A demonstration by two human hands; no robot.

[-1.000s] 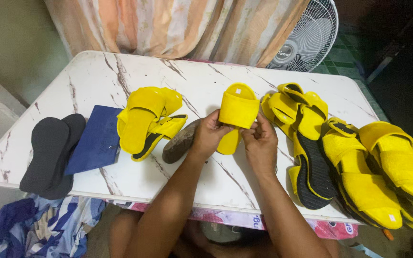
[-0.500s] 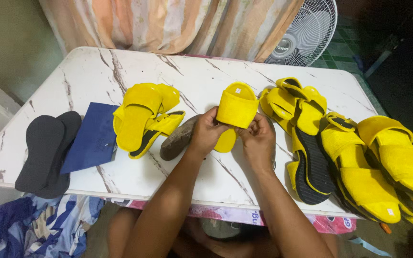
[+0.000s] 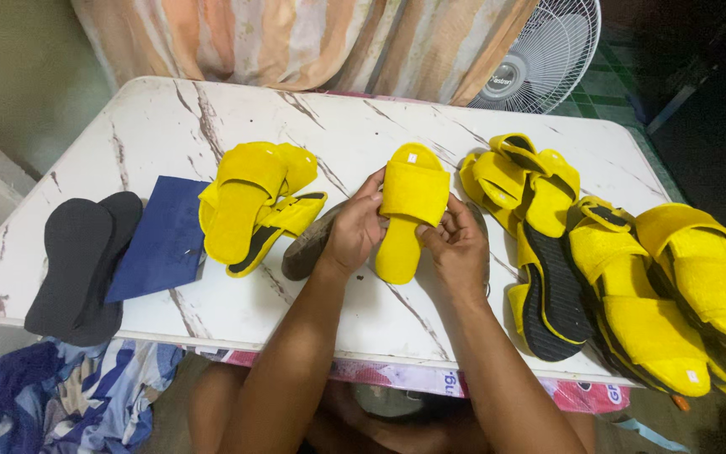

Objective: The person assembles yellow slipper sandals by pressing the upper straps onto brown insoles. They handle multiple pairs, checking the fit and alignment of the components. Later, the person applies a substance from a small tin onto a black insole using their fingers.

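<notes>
I see a yellow slipper (image 3: 407,214) held between my two hands near the middle of the bench (image 3: 153,118), a white top with dark marble veins. My left hand (image 3: 355,225) curls against the slipper's left edge, fingers closed on the side of its wide band, thumb toward the top. My right hand (image 3: 457,245) sits on the other side, its fingertips pinching the band's right edge. The slipper points away from me, its heel nearest my wrists and low over the bench; I cannot tell whether it touches. It is an open-toe slide of bright yellow, towel-like fabric, with one broad strap over a flat insole. Just behind my left hand lies a worn brownish sole (image 3: 308,244). Further left are a pile of yellow slippers (image 3: 254,202), a dark blue sheet (image 3: 161,240) and black soles (image 3: 77,261); to the right, more yellow slippers (image 3: 632,286).
</notes>
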